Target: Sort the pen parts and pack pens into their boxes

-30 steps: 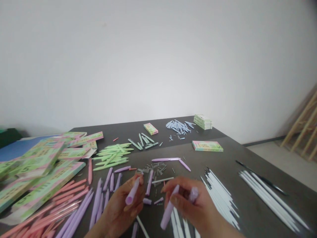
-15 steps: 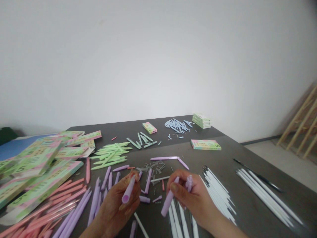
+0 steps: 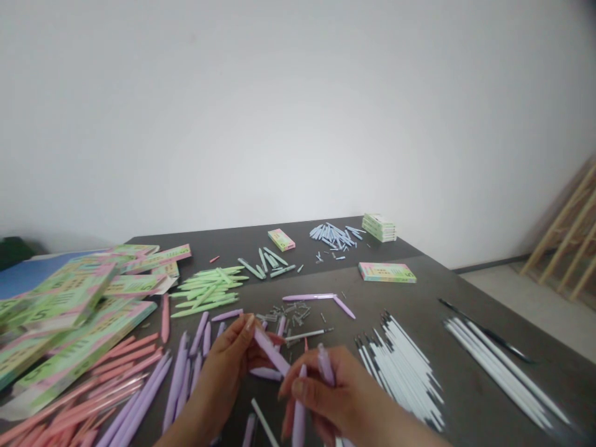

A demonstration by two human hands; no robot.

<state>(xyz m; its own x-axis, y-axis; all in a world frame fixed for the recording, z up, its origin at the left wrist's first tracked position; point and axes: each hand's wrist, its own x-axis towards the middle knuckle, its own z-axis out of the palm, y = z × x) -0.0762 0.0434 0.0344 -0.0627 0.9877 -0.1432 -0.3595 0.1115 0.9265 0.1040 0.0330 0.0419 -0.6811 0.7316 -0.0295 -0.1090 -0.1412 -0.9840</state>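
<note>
My left hand (image 3: 228, 357) is closed around a purple pen barrel (image 3: 271, 351), which slants down toward the right. My right hand (image 3: 335, 394), also closed, pinches a second purple pen part (image 3: 299, 413) between thumb and finger. Another purple pen piece (image 3: 326, 365) sticks up between its fingers. The lower end of the left barrel comes up to the right fingertips; whether they grip it I cannot tell. Below the hands lie a white refill (image 3: 264, 422) and, partly hidden, more purple pieces. Small clear and metal parts (image 3: 298, 312) are scattered just beyond.
Purple barrels (image 3: 181, 372), pink barrels (image 3: 125, 357) and a heap of pen boxes (image 3: 74, 310) fill the left side. Green barrels (image 3: 209, 288) lie behind them. White refills (image 3: 410, 372) are bunched at right. Blue pen parts (image 3: 333, 234) and stacked boxes (image 3: 379, 227) stand at the back.
My hands have come closer together. The left barrel has turned from pointing at me to slanting rightward, and the right hand has moved down and left with its pieces.
</note>
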